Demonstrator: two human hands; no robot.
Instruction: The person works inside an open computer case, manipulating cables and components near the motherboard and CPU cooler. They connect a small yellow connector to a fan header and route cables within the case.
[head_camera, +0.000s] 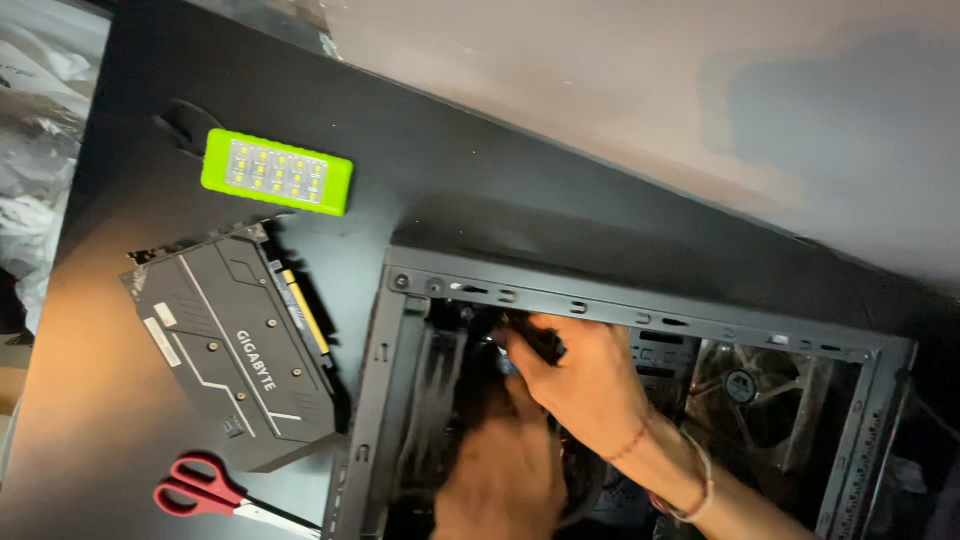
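Black bench (420, 190) runs under a pale wall, and on it lies an open computer case (640, 310) with its side panel off, frame uppermost. Both hands are down inside the case near its far-left corner. The right hand (580, 385) reaches in from the near right, fingers curled together around a small dark part or cable end just under the frame rail; what exactly it pinches is too dark to tell. The left hand (500, 470) sits just nearer, below it, back of the hand up, fingers hidden in the shadow of the bay, so whether it grips anything cannot be told. A rear fan (745, 390) shows at the right end of the case.

Left of the case, well apart from the hands, lie a dark graphics card (235, 350), a green rectangular work light (277, 172) beyond it, and red-handled scissors (200, 492) at the near edge.

My judgement: working in this dark corner goes best with the left hand steadying while the right guides the piece straight, not forced, keeping knuckles off the sharp frame edge. The light could help if turned toward the bay.
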